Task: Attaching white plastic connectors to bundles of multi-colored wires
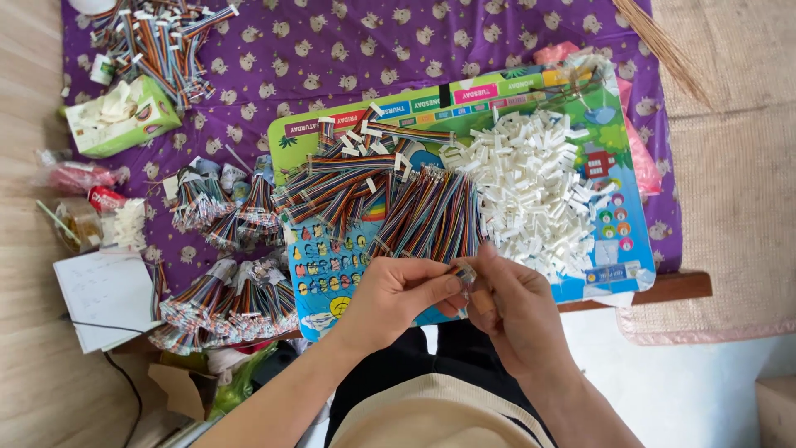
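We note the left hand (396, 294) and right hand (512, 303) pinching one small connector (464, 274) together; keep fingertips square to it, wires (431, 217) straight, white housings (535, 187) near.

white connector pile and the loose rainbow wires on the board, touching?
Touching: in the head view the white connector pile butts directly against the rainbow wires, with no board showing between them.

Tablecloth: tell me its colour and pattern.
The tablecloth is purple with small pale animal figures, seen in the head view.
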